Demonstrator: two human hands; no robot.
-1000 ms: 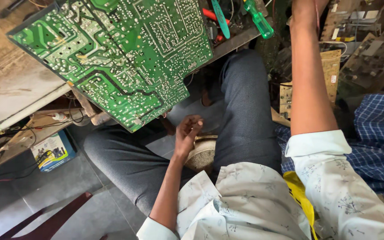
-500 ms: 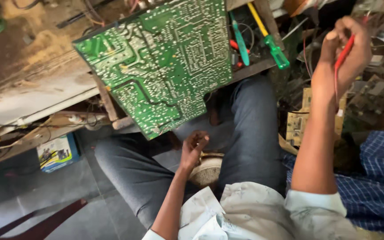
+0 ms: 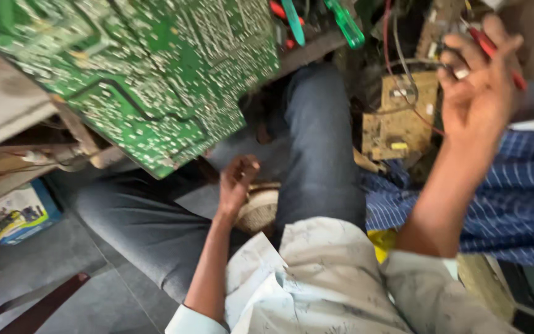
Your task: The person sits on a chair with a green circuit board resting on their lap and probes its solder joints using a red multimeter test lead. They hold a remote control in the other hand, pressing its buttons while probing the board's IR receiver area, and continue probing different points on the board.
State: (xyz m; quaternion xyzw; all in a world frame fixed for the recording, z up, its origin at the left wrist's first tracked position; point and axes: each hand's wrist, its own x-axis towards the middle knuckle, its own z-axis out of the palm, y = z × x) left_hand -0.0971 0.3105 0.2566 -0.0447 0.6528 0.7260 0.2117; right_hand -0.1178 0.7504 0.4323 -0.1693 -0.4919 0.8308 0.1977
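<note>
Red probe (image 3: pixel 495 52) sits pinched in your right hand (image 3: pixel 477 93) at far right, its long axis slanting up-left toward the board (image 3: pixel 125 74), while your left hand (image 3: pixel 237 179) rests curled, fingers loosely closed, on your lap.

I wore a pale, faintly patterned shirt (image 3: pixel 329 278), its cuffs turned back well short of my fingers (image 3: pixel 242 170), and grey-blue trousers (image 3: pixel 316 148).

We count one large green circuit board (image 3: pixel 137 74) and, right of it, two green-handled screwdrivers (image 3: pixel 344 25). Further right we see one brown board (image 3: pixel 397 117) and one red probe (image 3: pixel 495 52).
</note>
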